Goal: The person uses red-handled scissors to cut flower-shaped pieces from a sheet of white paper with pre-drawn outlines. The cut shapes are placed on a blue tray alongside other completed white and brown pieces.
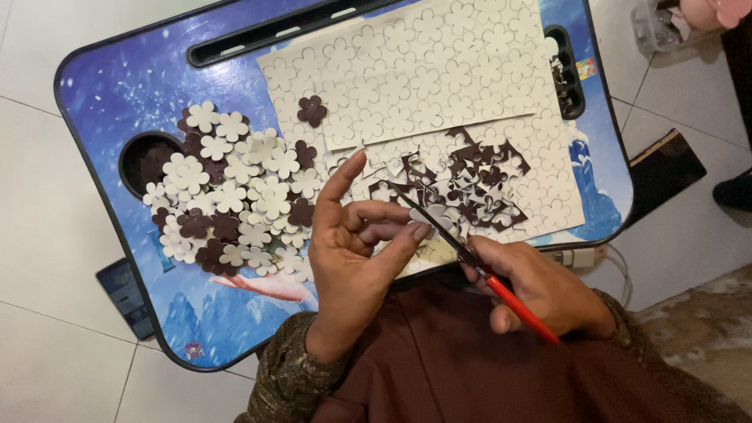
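The right hand (pixel 540 286) grips red-handled scissors (pixel 470 258), blades reaching toward the left hand (pixel 356 251), whose thumb and fingers pinch a small cream flower cutout (pixel 435 218) at the blade tips. Beyond the left fingertips lies a heap of cut flowers (pixel 231 196) — plenty done. Past the blades, offcut scraps (pixel 478 184) and a large stamped flower sheet (pixel 423 70) remain — much apparently uncut.

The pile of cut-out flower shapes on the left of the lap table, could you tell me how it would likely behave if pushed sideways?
The flower pile would probably scatter: the pieces lie loose and overlapping. They look thin and flat, so likely light, sliding rather than rolling. Some might drop into the round cup hole beside them.
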`<action>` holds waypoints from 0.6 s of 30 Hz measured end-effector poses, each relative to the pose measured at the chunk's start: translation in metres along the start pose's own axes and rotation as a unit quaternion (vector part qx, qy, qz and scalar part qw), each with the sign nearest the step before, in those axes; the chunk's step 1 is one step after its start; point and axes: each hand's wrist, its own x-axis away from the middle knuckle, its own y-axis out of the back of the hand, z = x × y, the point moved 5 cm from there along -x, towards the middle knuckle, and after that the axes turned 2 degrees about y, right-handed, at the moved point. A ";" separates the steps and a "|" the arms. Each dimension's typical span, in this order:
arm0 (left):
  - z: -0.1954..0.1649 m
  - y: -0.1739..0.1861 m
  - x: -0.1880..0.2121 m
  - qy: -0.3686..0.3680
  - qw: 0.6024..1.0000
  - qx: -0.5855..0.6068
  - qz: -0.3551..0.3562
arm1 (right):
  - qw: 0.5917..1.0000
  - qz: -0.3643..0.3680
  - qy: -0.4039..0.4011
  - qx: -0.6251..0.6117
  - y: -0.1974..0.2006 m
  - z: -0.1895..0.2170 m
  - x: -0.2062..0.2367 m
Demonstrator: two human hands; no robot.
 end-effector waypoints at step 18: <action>0.021 -0.015 0.004 0.032 0.996 0.065 0.042 | 0.993 0.008 0.013 -0.119 -0.001 0.022 -0.006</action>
